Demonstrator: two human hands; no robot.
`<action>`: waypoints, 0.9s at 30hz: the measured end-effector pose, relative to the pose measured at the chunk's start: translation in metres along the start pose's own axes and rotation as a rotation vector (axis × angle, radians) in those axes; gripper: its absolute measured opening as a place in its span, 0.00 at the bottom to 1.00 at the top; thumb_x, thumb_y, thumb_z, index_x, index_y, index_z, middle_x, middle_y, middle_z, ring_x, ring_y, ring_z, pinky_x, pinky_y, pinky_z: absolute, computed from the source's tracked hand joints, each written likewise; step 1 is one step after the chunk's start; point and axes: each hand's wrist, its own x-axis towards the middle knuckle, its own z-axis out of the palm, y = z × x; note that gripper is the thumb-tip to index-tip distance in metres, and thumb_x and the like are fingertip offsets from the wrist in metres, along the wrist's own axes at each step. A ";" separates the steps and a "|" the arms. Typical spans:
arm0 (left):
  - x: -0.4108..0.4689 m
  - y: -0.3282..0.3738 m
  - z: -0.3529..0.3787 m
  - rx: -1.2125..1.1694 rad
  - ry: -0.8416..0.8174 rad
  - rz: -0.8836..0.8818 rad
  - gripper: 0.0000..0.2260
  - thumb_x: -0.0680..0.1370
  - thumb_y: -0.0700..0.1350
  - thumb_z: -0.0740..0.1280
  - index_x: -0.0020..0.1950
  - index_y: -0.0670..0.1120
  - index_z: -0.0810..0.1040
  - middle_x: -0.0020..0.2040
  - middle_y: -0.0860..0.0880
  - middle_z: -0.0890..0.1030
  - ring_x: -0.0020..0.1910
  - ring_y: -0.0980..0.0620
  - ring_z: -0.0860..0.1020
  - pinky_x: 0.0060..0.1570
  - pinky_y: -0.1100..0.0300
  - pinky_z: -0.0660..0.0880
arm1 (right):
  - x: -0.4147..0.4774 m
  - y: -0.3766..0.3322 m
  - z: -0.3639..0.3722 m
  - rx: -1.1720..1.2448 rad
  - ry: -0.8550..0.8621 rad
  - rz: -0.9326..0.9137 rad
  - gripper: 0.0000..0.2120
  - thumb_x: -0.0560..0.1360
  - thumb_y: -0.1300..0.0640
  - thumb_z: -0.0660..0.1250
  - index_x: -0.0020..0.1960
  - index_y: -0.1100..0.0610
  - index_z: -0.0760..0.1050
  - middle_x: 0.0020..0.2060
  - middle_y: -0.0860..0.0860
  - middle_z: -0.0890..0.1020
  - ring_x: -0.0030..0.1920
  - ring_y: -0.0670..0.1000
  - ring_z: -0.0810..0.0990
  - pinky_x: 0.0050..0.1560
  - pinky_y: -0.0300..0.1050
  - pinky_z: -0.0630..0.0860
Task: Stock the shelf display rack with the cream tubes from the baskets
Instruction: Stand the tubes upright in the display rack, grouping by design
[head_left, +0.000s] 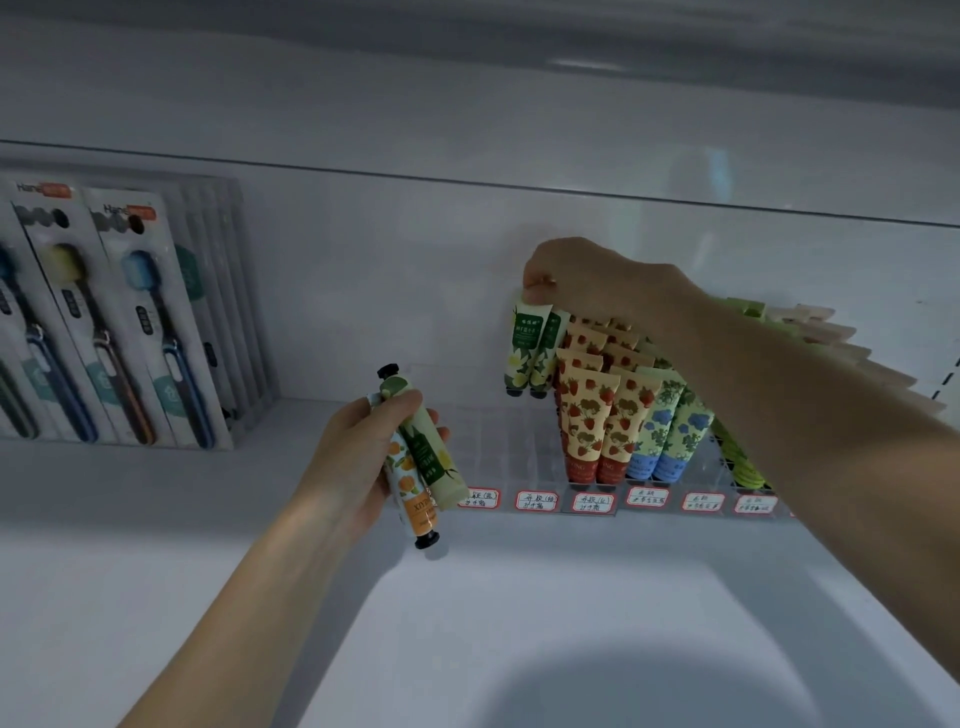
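Observation:
My right hand (587, 283) reaches to the back of the clear display rack (498, 441) and pinches the top ends of two green-labelled cream tubes (530, 348), which hang cap down at the rack's rear left. My left hand (363, 457) is in front of the rack's left end, closed around a few tubes: a green one (423, 441) with its black cap up and an orange one (410, 493) with its cap down. Strawberry tubes (587, 415) and blue-flower tubes (670, 431) stand in the rack's middle columns. My right forearm hides tubes further right.
Handwritten red-bordered price labels (592, 501) line the rack's front edge. Packs of toothbrushes (130, 322) stand at the left on the white shelf (156, 499). Pale tube ends (831, 332) fan out at the right. The shelf above overhangs the space.

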 end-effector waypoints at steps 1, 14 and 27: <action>0.000 0.000 -0.001 -0.003 0.005 -0.001 0.03 0.78 0.41 0.63 0.47 0.42 0.75 0.41 0.45 0.80 0.34 0.53 0.83 0.34 0.57 0.77 | 0.002 -0.001 0.001 -0.009 0.001 0.003 0.11 0.80 0.54 0.58 0.54 0.59 0.74 0.48 0.50 0.72 0.51 0.52 0.72 0.54 0.48 0.70; -0.001 0.000 -0.001 0.011 0.007 0.012 0.03 0.78 0.41 0.64 0.46 0.42 0.75 0.40 0.46 0.81 0.36 0.52 0.83 0.38 0.54 0.77 | 0.009 -0.006 0.009 -0.027 0.049 -0.005 0.10 0.80 0.55 0.57 0.52 0.61 0.73 0.48 0.55 0.75 0.47 0.52 0.72 0.51 0.46 0.68; 0.001 -0.001 -0.001 0.044 -0.026 0.044 0.04 0.77 0.42 0.65 0.46 0.43 0.77 0.36 0.49 0.83 0.37 0.53 0.83 0.38 0.54 0.77 | 0.007 -0.005 0.007 0.144 0.050 -0.017 0.13 0.80 0.58 0.58 0.61 0.61 0.72 0.59 0.55 0.75 0.52 0.48 0.70 0.50 0.39 0.65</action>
